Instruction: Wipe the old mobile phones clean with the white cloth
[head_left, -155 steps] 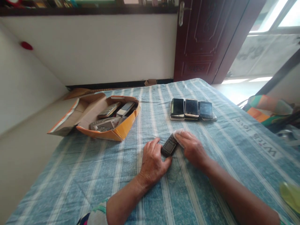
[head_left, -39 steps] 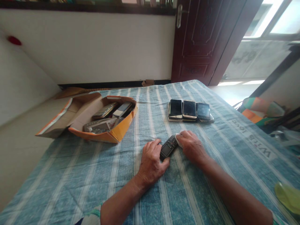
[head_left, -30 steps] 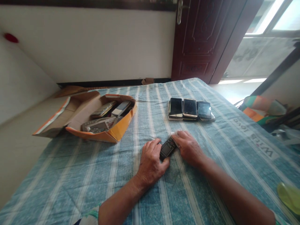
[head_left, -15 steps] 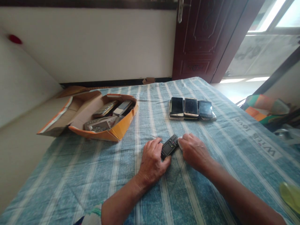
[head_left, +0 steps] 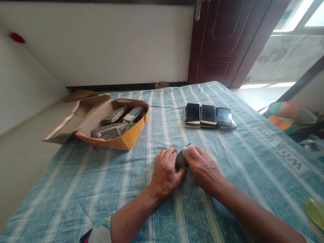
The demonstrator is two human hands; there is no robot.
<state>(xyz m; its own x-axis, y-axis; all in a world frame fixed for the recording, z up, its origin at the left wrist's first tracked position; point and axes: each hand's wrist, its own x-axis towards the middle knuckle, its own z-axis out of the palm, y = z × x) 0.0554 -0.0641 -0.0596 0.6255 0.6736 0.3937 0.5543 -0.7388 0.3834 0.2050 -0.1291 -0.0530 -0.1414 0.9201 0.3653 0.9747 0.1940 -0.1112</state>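
Note:
A small dark keypad phone (head_left: 180, 160) lies tilted on the striped blue cloth (head_left: 136, 175). My left hand (head_left: 165, 168) grips its left end between thumb and fingers. Pinched in my right hand (head_left: 201, 164) is a white wipe (head_left: 188, 147), pressed on the phone's upper right part, so the keypad is mostly hidden. Beyond my hands, three short stacks of phones stand side by side: a black one (head_left: 192, 113) on the left, a gold-edged one (head_left: 208, 114) in the middle and a glossy one (head_left: 225, 117) on the right.
An orange cardboard box (head_left: 138, 132) with its lid folded open stands at the left, with several old phones inside. A yellow-green object (head_left: 315, 211) lies at the right edge. Behind the cloth are a white wall and a dark red door (head_left: 222, 40).
My right hand has moved left with the wipe, from beside the phone's end onto its keypad. My left hand keeps its hold. The whole view has shifted slightly.

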